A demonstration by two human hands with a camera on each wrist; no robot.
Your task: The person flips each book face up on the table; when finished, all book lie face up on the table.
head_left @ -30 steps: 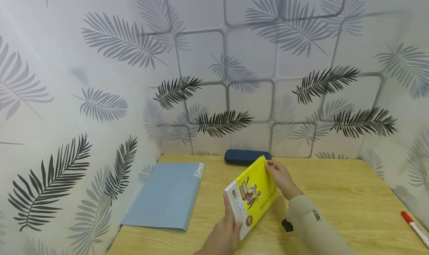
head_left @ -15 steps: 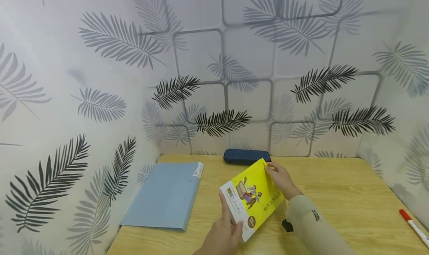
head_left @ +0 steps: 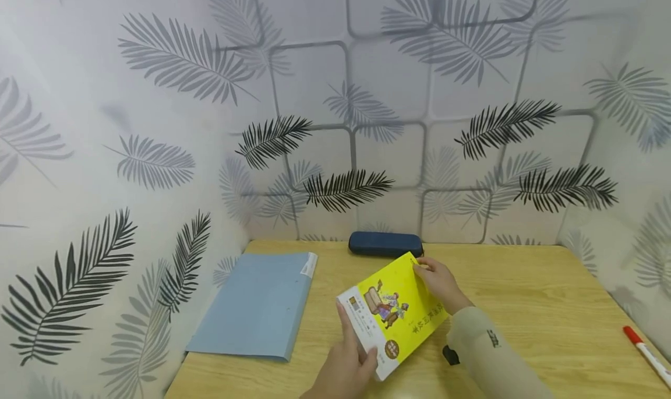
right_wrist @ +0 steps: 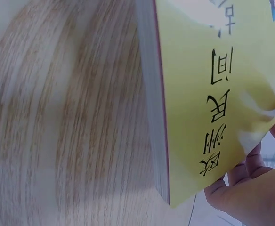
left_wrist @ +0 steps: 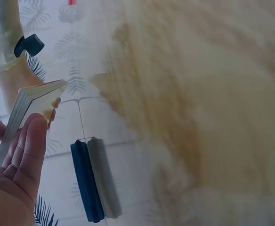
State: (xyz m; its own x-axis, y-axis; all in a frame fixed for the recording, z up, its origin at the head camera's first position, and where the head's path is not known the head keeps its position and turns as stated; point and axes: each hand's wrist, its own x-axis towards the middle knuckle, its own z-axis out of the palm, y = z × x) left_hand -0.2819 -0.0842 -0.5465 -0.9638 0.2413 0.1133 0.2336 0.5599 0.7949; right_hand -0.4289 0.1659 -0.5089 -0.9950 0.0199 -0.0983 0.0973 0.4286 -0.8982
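Note:
A yellow book (head_left: 403, 306) with a white band along its lower left is held tilted above the table. My left hand (head_left: 346, 364) grips its white lower-left edge, thumb on the cover. At the far upper corner my right hand (head_left: 440, 282) pinches the book. Seen from the left wrist, the left fingers (left_wrist: 31, 146) lie against the underside of the book (left_wrist: 38, 96), whose page edges show. In the right wrist view, the cover (right_wrist: 189, 117) has large black characters, and the right hand (right_wrist: 255, 190) holds its edge.
A light blue folder (head_left: 257, 306) lies on the left of the wooden table (head_left: 524, 294). A dark blue case (head_left: 385, 244) sits at the back by the patterned wall. At the right edge is a red-capped marker (head_left: 647, 355). A small black object (head_left: 450, 355) shows by the right sleeve.
The book has turned so that its front cover faces upward more fully, its left edge shifting left and its upper corner dropping slightly. Both hands keep their grip.

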